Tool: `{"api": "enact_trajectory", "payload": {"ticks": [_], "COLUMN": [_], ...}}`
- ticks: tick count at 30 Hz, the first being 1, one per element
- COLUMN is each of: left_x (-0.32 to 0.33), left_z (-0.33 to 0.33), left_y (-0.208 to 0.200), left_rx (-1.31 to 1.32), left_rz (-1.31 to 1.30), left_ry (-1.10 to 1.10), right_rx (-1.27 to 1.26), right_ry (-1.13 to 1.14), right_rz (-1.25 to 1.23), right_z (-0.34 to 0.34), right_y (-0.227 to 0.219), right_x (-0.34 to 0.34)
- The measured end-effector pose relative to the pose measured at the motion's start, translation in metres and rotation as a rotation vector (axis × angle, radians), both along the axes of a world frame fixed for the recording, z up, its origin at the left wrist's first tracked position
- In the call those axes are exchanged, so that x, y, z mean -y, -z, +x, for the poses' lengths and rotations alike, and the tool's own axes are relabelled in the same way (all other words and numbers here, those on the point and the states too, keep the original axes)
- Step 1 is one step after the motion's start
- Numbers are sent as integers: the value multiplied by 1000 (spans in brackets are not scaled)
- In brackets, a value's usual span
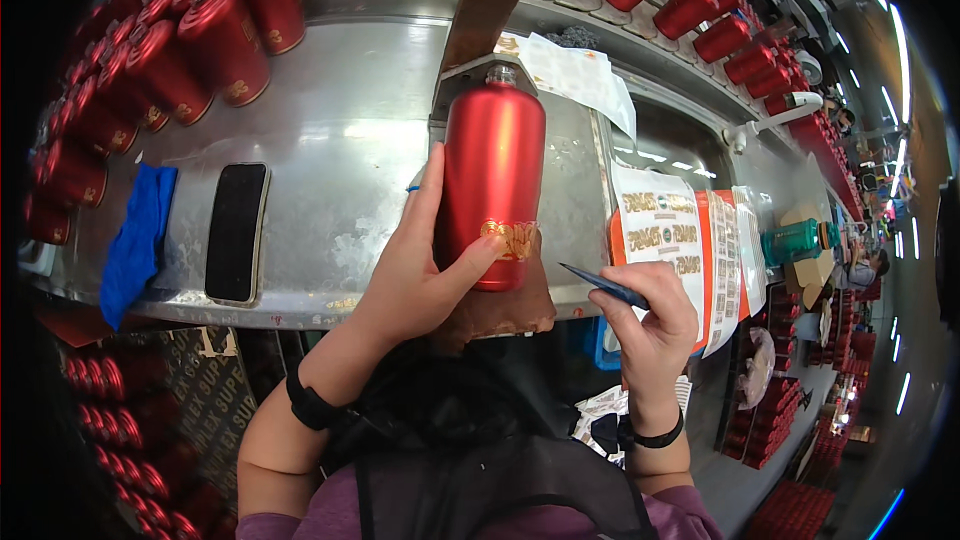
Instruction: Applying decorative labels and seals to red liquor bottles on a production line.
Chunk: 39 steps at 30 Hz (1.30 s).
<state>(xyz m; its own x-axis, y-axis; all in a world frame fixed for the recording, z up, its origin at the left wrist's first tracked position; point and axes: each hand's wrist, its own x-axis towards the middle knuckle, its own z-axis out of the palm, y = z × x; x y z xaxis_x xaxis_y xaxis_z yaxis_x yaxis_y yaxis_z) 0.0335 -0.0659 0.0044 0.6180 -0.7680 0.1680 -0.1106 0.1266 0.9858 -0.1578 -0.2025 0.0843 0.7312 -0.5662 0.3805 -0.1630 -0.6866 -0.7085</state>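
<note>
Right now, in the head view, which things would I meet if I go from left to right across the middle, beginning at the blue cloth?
Blue cloth → black phone → red bottle → right hand holding a pointed dark tool → green container.

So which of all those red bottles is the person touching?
The centre red bottle, with the left fingers along its side and thumb at its gold emblem; the other red bottles sit farther away.
</note>
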Motion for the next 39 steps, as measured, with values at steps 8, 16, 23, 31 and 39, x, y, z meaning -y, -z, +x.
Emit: {"api": "enact_trajectory", "payload": {"ticks": [8,16,23,31,39], "left_x": [10,6,-7,-6,-6], "left_z": [1,4,11,-1,-4], "left_y": [-8,-10,-8,-8,-6], "left_rx": [-102,-185,-32,482,467], "left_rz": [39,-34,-3,175,173], "left_ry": [-44,41,118,-71,-99], "right_rx": [-2,-42,-2,-57,-107], "right_ry": [23,39,-54,-355,-465], "right_rz": [47,25,-184,-519,-556], "right_z": [4,12,32,55,51], "right_y": [4,3,9,2,3], "right_x": [-5,-7,-1,-21,-11]}}
